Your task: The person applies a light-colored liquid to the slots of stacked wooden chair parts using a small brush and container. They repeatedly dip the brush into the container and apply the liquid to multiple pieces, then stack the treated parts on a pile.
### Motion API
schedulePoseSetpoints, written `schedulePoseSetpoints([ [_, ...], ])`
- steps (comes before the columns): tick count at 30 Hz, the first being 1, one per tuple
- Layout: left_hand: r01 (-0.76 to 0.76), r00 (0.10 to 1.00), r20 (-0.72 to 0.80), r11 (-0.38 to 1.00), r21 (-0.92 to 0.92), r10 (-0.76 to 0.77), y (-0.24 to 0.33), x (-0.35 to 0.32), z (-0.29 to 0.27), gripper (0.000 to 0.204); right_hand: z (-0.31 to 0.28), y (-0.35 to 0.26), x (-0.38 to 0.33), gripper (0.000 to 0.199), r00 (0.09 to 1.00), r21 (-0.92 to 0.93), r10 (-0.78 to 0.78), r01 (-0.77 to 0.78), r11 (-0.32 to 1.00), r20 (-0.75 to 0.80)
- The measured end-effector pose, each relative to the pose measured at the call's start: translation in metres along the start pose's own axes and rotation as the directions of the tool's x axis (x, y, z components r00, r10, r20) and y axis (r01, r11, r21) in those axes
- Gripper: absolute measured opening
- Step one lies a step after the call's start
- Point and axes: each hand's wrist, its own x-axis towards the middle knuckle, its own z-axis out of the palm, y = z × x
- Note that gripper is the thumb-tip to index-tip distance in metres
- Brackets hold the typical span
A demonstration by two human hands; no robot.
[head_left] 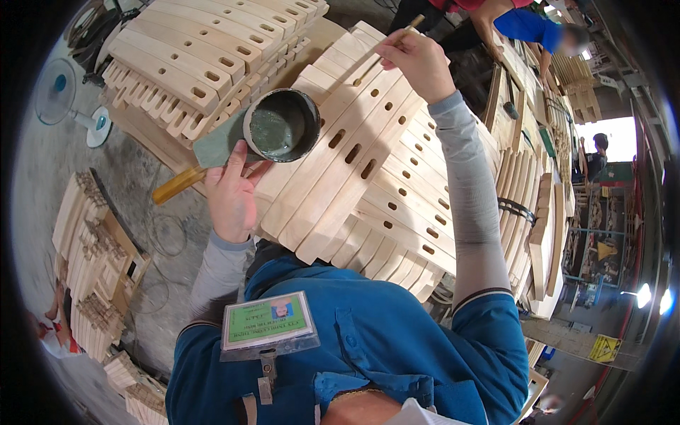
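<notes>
My left hand (235,195) is closed round a round cup (283,126) with a dark, smeared rim and grey-green stuff inside. Against the cup's left side lies a grey-green flat blade with a yellow handle (177,185), like a putty knife; the same hand steadies it, though the grip is partly hidden. My right hand (419,65) pinches a thin wooden stick (368,69), its lower tip at the surface of a row of pale wooden slats (319,184). These slats have oval slots and small round holes, and lie side by side below both hands.
A tall stack of slotted wooden pieces (191,49) stands at the far left. More stacks (92,269) sit on the floor at left, near a standing fan (60,92). Strapped boards (520,205) line the right. Another person in blue (528,28) bends over wood at the far right.
</notes>
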Motion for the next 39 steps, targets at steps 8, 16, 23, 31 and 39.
schedulePoseSetpoints([
  [8,-0.005,1.000,0.000,1.000,-0.007,0.005,0.002,-0.004,0.000,0.024,-0.039,0.006,-0.005,0.020,0.985,0.065,0.099,-0.091,0.994,-0.143],
  [16,-0.011,1.000,-0.022,1.000,-0.004,0.011,0.003,-0.007,0.001,0.024,-0.024,0.029,-0.014,0.020,0.994,-0.036,0.083,-0.086,0.996,-0.072],
  [23,0.005,1.000,-0.002,0.999,0.034,-0.005,0.004,-0.007,-0.001,0.028,-0.017,0.019,-0.015,0.020,0.999,0.010,0.042,-0.042,0.999,-0.014],
  [31,-0.012,0.999,0.031,0.999,0.039,0.011,0.005,-0.008,-0.002,0.028,-0.018,0.008,-0.018,0.017,0.994,0.009,0.097,-0.097,0.995,-0.054],
  [39,-0.178,0.984,0.052,0.970,0.165,0.171,0.024,-0.013,0.016,0.024,-0.050,-0.036,-0.081,0.010,0.955,0.284,-0.059,0.144,0.948,-0.289],
])
